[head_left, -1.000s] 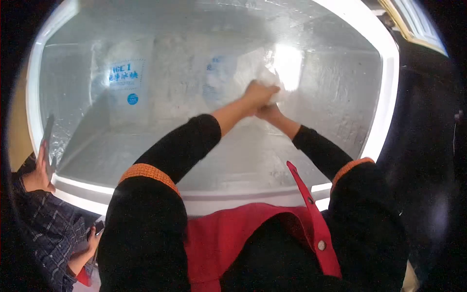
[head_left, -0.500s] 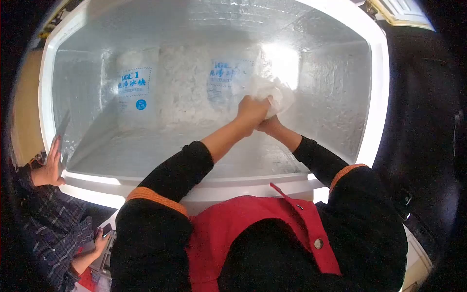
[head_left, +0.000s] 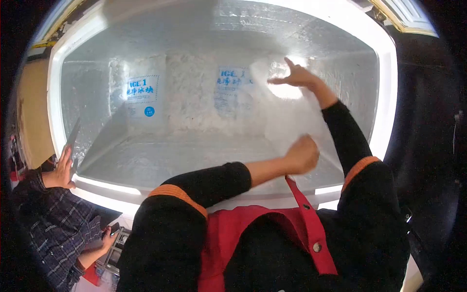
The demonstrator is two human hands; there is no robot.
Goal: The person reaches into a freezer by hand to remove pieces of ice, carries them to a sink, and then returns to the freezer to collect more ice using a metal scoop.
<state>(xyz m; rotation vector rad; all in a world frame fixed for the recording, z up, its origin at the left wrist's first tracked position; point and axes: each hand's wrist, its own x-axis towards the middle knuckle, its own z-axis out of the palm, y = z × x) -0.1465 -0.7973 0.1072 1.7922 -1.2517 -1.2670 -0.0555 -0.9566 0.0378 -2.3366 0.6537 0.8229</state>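
Over the right part of a white chest freezer [head_left: 394, 92], a thin translucent plastic bag [head_left: 287, 114] hangs, blurred by motion. My left hand [head_left: 302, 155] is closed on the bag's near end, close to the front rim. My right hand [head_left: 297, 80] is farther in, near the bag's far end, with its thumb and fingers stretched apart. Below, a bag of ice with blue print [head_left: 232, 87] lies on the freezer floor, partly behind the plastic bag. Another printed ice bag [head_left: 142, 90] lies to the left.
White frost or ice [head_left: 189, 92] lies between the printed bags. At the left, another person's hand [head_left: 62, 170] rests on the freezer rim; their other hand [head_left: 109, 238] holds a phone. Bright glare covers the freezer's right back area.
My hands were together on the crumpled plastic bag. Now my left hand has moved toward me, my right hand has moved away and opened, and the bag is spread out between them.
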